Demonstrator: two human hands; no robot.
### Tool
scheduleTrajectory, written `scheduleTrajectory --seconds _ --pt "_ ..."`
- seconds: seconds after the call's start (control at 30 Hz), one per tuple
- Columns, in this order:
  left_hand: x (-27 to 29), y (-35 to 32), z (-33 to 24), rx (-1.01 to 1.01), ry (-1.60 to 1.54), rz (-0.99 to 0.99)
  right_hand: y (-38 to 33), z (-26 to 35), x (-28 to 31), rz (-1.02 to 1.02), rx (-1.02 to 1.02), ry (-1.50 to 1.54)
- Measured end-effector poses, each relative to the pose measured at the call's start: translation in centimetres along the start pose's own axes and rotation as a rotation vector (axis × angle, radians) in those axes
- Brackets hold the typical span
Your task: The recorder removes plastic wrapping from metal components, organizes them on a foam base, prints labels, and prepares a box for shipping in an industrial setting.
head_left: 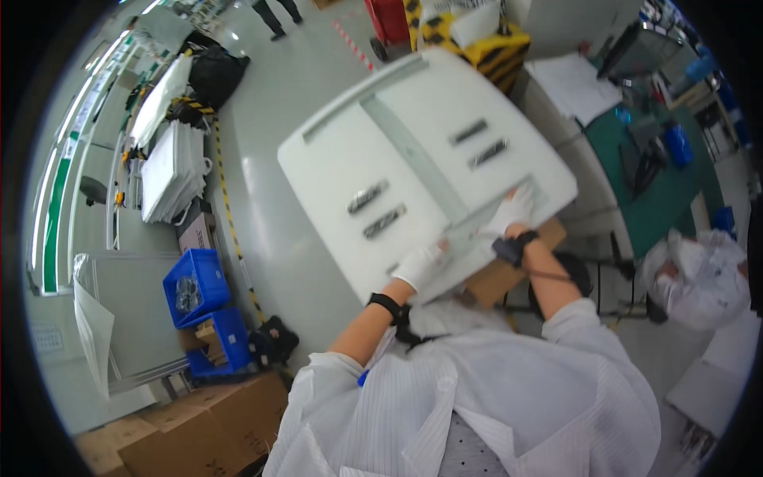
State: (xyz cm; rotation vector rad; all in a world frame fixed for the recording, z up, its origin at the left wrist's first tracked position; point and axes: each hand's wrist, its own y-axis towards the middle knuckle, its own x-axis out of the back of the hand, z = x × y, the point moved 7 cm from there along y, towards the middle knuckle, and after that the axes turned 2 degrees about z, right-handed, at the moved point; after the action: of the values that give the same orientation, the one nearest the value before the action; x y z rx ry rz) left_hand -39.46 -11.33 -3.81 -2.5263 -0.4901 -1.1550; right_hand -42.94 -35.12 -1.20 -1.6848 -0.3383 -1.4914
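A large white panel (350,159) with rounded corners lies in front of me, a grey-green strip running down its middle. Similar narrow strips cross its far and near sides. Two slim dark pieces with a wrapped-looking shine, one a black piece (385,222), lie on its left half; two more, one a black piece (488,153), lie on the right half. My left hand (423,266), white-gloved, rests at the near side, fingers blurred. Also gloved, my right hand (512,211) lies over the near strip farther right, thumb and fingers apart. Neither hand touches the dark pieces.
Blue bins (197,288) and cardboard boxes (207,425) stand at left, near a stack of white sheets (171,171). At right is a green-topped bench (644,199) with equipment, and a person (699,274) in white. A red cart (387,28) stands beyond the panel.
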Motion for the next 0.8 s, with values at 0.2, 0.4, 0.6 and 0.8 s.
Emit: scheduleTrajectory --seconds 0.2,0.4,0.6,0.8 --pt "-1.4 -14.5 14.9 1.163 -1.051 -0.541 -2.9 1.4 0.0 -0.016 -0.007 -0.207" --pt "-8.5 -15.6 17.6 0.877 -1.511 -0.186 -12.7 13.4 -5.3 0.080 0.046 -0.233" --pt "-10.1 -16.4 18.8 0.846 -1.785 -0.190 -12.9 17.0 -7.6 0.025 -0.180 -0.109" --pt "-9.9 -17.0 19.6 0.769 -1.808 -0.185 -11.7 16.8 -8.6 0.003 -0.172 -0.250"
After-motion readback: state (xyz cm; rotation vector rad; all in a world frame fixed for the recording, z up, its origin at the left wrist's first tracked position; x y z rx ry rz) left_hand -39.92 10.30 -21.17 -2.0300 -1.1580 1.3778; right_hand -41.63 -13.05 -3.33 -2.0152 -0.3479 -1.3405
